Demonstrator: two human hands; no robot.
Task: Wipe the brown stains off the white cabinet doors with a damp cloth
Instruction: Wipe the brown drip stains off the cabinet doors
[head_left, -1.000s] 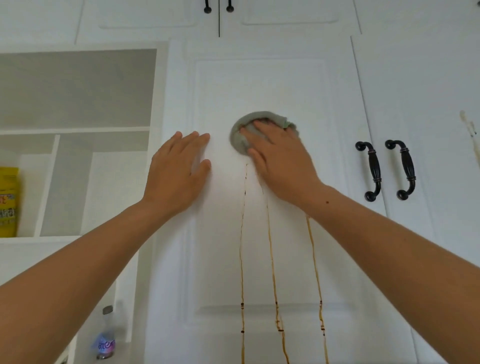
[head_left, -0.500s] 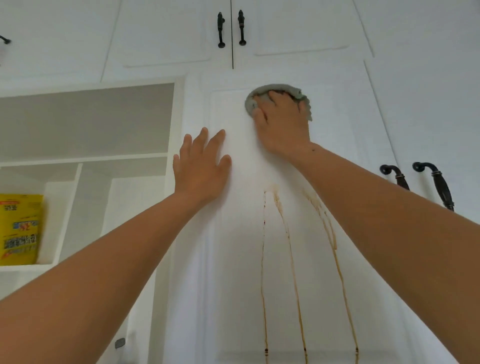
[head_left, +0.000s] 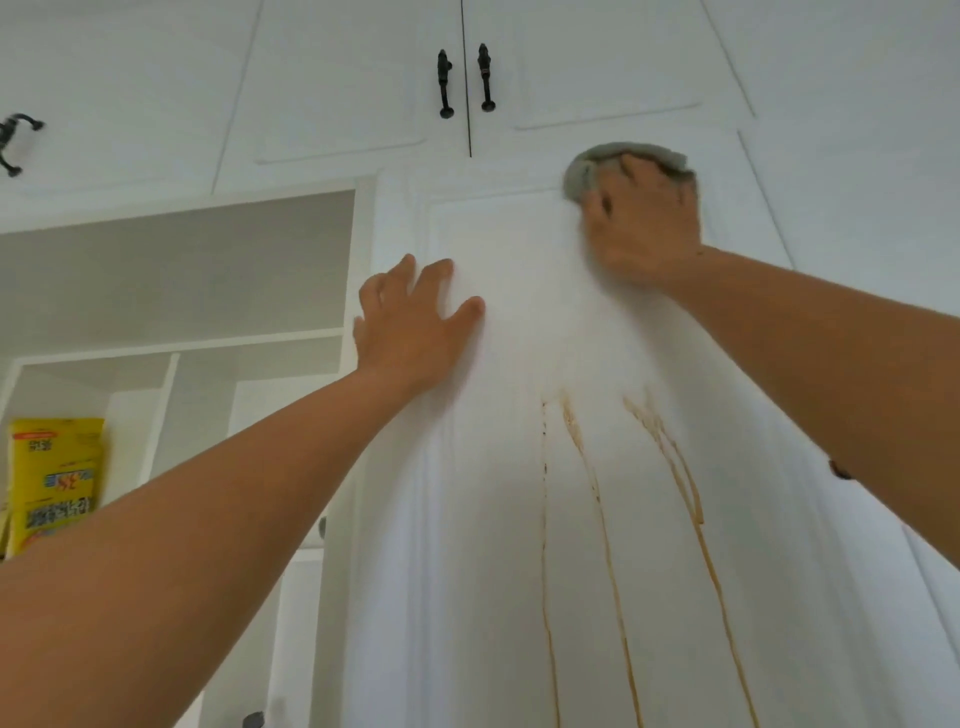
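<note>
The right hand (head_left: 644, 223) clutches the grey cloth (head_left: 582, 174) against the top edge of the white cabinet door (head_left: 493, 519), well above the brown stains (head_left: 608, 519) that run to its lower edge. Squeezed water could run down and smear them wider. The left hand (head_left: 410, 322) lies flat near the door's left edge, grasping nothing. A yellow packet (head_left: 54, 483) stands in the shelving to the left, with black handles (head_left: 465, 80) above; nothing blocks the streaks
</note>
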